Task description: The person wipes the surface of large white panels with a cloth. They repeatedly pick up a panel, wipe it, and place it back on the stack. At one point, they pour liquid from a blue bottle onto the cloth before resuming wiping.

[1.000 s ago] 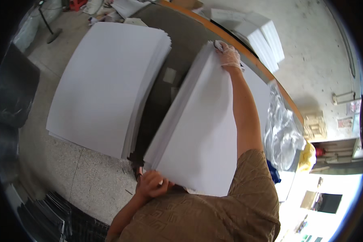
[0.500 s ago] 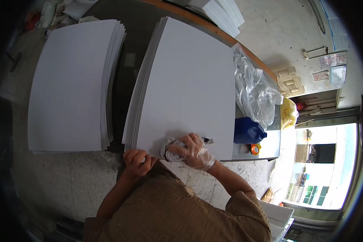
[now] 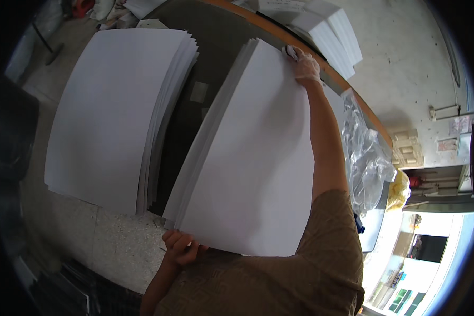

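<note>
Before me on the table [image 3: 205, 21] lies a stack of large white sheets [image 3: 247, 152]. My left hand [image 3: 181, 246] is bare, its fingers curled over the stack's near left corner. Stretched across to the far right corner, my right hand [image 3: 307, 67] wears a clear plastic glove. It is closed on a bunched white rag [image 3: 291, 51] with a dark part, held against the top sheet; my fingers partly hide the rag. To the left stands a second stack of white sheets [image 3: 110, 110], its right edges uneven.
Crumpled clear plastic [image 3: 363, 163] lies right of the near stack. My right arm mostly hides a blue jug [image 3: 358, 224]. White blocks [image 3: 332, 34] stand beyond the table's orange-brown edge [image 3: 279, 32]. A yellow bag [image 3: 400, 190] is farther right.
My right hand has swept the rag from the near edge to the far right corner. My left hand stays at the near left corner. The view has shifted, and my arm now covers most of the jug.
</note>
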Available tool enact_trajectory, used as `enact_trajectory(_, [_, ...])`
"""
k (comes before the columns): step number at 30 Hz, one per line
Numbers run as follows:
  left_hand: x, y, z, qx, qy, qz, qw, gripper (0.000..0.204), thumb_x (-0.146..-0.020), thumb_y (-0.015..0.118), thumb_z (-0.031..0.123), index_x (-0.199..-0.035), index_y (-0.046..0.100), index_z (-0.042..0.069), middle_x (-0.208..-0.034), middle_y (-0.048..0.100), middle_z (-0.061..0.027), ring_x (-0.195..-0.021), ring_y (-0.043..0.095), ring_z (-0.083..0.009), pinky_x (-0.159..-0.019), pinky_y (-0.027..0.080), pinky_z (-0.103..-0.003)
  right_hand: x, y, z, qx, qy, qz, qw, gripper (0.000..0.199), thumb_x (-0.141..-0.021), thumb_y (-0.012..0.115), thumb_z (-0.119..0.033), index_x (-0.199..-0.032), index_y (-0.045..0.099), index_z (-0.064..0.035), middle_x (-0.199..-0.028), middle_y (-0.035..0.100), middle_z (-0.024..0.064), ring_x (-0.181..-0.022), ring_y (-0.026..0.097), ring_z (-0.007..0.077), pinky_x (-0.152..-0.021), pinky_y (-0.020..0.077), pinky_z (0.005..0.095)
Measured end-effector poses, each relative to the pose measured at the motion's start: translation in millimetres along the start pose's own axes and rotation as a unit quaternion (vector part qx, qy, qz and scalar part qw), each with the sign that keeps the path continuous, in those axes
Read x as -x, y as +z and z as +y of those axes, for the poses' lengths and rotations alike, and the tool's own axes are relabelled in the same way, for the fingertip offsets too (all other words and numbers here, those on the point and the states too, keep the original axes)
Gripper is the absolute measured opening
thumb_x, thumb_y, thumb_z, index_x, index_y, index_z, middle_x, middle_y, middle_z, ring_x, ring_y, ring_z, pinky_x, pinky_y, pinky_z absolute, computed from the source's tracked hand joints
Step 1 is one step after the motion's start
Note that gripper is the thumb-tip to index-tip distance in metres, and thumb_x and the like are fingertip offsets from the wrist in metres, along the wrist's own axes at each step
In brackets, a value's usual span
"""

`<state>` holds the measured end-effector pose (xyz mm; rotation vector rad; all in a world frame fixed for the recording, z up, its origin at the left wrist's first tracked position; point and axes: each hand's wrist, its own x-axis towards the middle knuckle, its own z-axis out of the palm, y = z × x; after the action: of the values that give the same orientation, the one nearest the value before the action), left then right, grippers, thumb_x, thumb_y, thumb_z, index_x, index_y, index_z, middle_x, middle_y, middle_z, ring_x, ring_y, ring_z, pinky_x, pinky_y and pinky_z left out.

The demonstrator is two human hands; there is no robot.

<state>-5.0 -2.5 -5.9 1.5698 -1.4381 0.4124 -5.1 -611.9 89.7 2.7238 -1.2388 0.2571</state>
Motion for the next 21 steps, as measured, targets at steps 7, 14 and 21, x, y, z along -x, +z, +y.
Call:
enact_trajectory(7, [-4, 7, -11, -0.006, 0.051, 0.000, 0.999, 0.026, -0.091, 0.065, 0.030, -0.103, 0.049, 0.013, -0.107, 0.050, -0.0088, -0.096, 0.045, -0.0274, -0.079, 0.038, -0.046, 201, -60, -41, 0.020, -0.209, -0.004, 0.978, 0.048, -0.090, 0.064, -0.035, -0.134, 0.056, -0.0175, -0.128, 0.060, 0.0161, -0.109, 0.058, 0.0346, -0.098, 0.0462, 0.0453])
enact_trajectory(14, [-6, 23, -29, 0.030, 0.102, 0.029, 0.994, 0.024, -0.095, 0.063, 0.034, -0.104, 0.049, 0.017, -0.105, 0.050, -0.0055, -0.097, 0.043, -0.0242, -0.081, 0.035, -0.043, 483, -119, -71, -0.192, -0.231, -0.015, 0.954, 0.045, -0.081, 0.076, -0.032, -0.123, 0.060, -0.0224, -0.120, 0.058, 0.0134, -0.100, 0.061, 0.0310, -0.083, 0.0516, 0.0481])
enact_trajectory(21, [4, 15, -23, 0.035, 0.069, -0.001, 0.997, 0.027, -0.092, 0.066, 0.034, -0.102, 0.048, 0.016, -0.105, 0.049, -0.0051, -0.097, 0.043, -0.0245, -0.080, 0.034, -0.042, 397, -103, -39, -0.131, -0.238, -0.069, 0.960, 0.050, -0.072, 0.083, -0.030, -0.117, 0.065, -0.0200, -0.113, 0.060, 0.0109, -0.098, 0.060, 0.0290, -0.081, 0.0502, 0.0481])
